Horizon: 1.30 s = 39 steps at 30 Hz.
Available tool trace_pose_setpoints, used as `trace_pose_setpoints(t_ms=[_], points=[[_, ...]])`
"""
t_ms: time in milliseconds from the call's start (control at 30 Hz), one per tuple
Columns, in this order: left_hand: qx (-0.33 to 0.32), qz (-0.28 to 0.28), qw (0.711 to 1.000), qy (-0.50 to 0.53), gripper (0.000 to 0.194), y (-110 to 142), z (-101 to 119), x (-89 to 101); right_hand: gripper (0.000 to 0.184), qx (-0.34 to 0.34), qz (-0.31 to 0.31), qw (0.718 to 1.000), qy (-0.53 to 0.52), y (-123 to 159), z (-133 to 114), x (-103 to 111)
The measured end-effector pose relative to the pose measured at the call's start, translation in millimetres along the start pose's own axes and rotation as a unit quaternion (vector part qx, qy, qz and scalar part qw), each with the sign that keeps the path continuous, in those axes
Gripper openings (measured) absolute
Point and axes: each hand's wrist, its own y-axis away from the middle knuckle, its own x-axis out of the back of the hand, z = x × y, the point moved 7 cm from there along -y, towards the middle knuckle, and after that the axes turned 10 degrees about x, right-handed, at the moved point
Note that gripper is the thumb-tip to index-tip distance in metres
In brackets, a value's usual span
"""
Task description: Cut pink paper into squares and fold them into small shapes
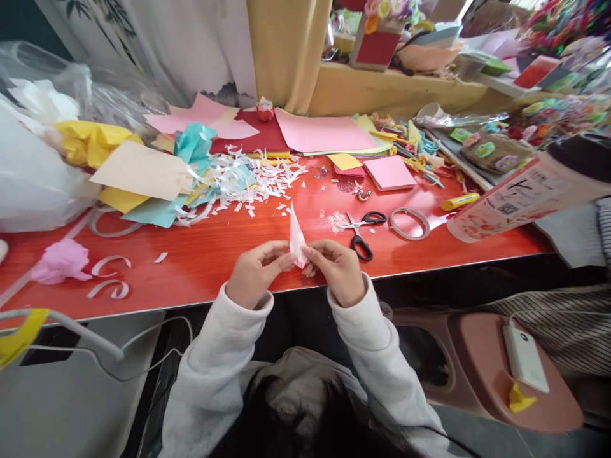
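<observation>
Between my two hands, just above the table's front edge, is a folded piece of pale pink paper (296, 240) with a narrow point that faces away from me. My left hand (260, 270) pinches its lower left side between thumb and fingers. On the opposite side my right hand (337, 267) grips the lower right edge the same way. Black-handled scissors (363, 230) lie partly spread on the red table (191, 267), to the right of my right hand. Beyond them is a roll of tape (409, 223).
White paper scraps (252, 181) are heaped at the left back, near a crumpled pink paper (62, 261). A pink paper pad (390, 173) lies behind the scissors. At the right, a large tumbler (520, 197) leans at the edge. A power bank (525, 356) rests on a stool (477, 356).
</observation>
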Motion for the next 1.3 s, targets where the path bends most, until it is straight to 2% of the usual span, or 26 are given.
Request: trace_pose_setpoints(t_ms=[200,300,367,433,500,567,633,667,733,800,933,1033,1133,1200,1300], points=[[-0.006,0.000,1.000,0.004,0.030,2,0,3.9,0.025,-0.001,-0.020,1.000,-0.007,2,4,-8],[-0.006,0.014,1.000,0.004,0.034,-3,5,10.3,0.027,0.025,-0.022,0.999,-0.011,5,-14,5],[-0.004,0.032,0.999,-0.011,0.039,-11,12,14.3,0.025,0.074,0.009,0.997,0.029,0,-40,36],[0.001,0.031,0.999,-0.038,0.037,-23,21,12.2,0.021,0.131,0.057,0.984,0.111,-12,-71,80],[0.000,0.016,0.997,-0.072,0.028,-37,32,3.8,0.021,0.158,0.091,0.963,0.198,-36,-94,128],[-0.021,0.017,0.992,-0.122,0.017,-52,47,-7.0,0.024,0.160,0.101,0.943,0.273,-71,-103,168],[-0.051,0.018,0.980,-0.193,0.011,-67,60,-20.5,0.028,0.143,0.071,0.914,0.374,-113,-96,194],[-0.062,0.017,0.970,-0.236,0.009,-76,65,-27.7,0.029,0.137,0.070,0.890,0.429,-132,-89,204],[-0.076,0.017,0.942,-0.326,0.010,-93,71,-39.8,0.034,0.131,0.049,0.829,0.541,-166,-69,214],[-0.087,0.034,0.923,-0.374,0.008,-110,74,-44.4,0.047,0.072,0.028,0.772,0.631,-188,-41,222],[-0.105,0.070,0.883,-0.452,0.006,-131,72,-42.7,0.063,0.028,-0.008,0.760,0.649,-204,-3,230],[-0.121,0.109,0.853,-0.495,0.014,-131,75,-37.3,0.070,-0.011,-0.027,0.758,0.652,-204,13,235],[-0.146,0.136,0.836,-0.511,0.028,-127,81,-33.4,0.075,-0.058,-0.039,0.755,0.652,-202,23,237],[-0.173,0.119,0.832,-0.514,0.029,-125,84,-34.6,0.075,-0.068,-0.038,0.755,0.651,-201,25,236],[-0.238,0.035,0.807,-0.540,0.026,-125,79,-45.1,0.069,-0.059,-0.028,0.758,0.649,-199,23,231]])
